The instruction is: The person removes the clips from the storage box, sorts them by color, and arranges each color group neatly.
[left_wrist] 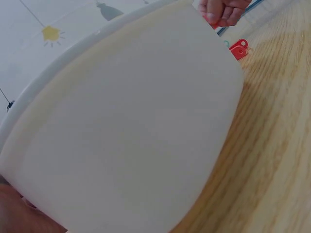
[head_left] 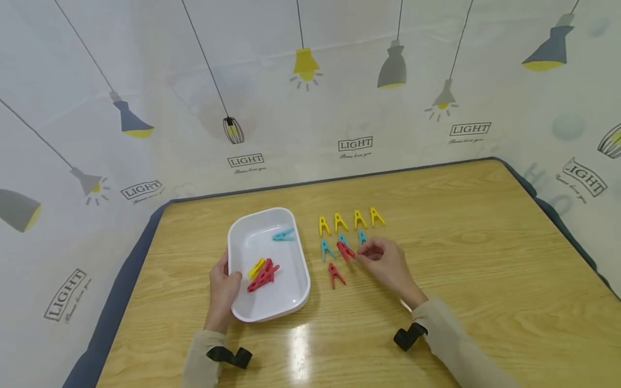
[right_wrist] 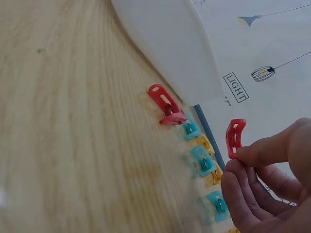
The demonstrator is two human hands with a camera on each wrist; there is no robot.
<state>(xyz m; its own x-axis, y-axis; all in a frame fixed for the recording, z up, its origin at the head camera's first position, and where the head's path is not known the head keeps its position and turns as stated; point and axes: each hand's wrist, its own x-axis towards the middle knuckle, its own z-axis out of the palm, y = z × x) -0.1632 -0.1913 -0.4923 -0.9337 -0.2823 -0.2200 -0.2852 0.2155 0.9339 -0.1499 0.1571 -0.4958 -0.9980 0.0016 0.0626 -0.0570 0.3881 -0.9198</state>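
Above the table [head_left: 466, 237], right hand [head_left: 388, 265] pinching red clip [head_left: 345, 250], left hand [head_left: 223, 288] gripping white tray [head_left: 298, 293]

Red clip [head_left: 345, 250] pinched in rt hand [head_left: 385, 264], lifted off desk; white tray [head_left: 286, 302] upright, edge gripped by lt hand [head_left: 223, 285].

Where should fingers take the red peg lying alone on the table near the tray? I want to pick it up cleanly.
Pinch the lone red peg across its splayed legs, the wide end nearest you, coming from above: it lies flat on the table, with bare wood either side.
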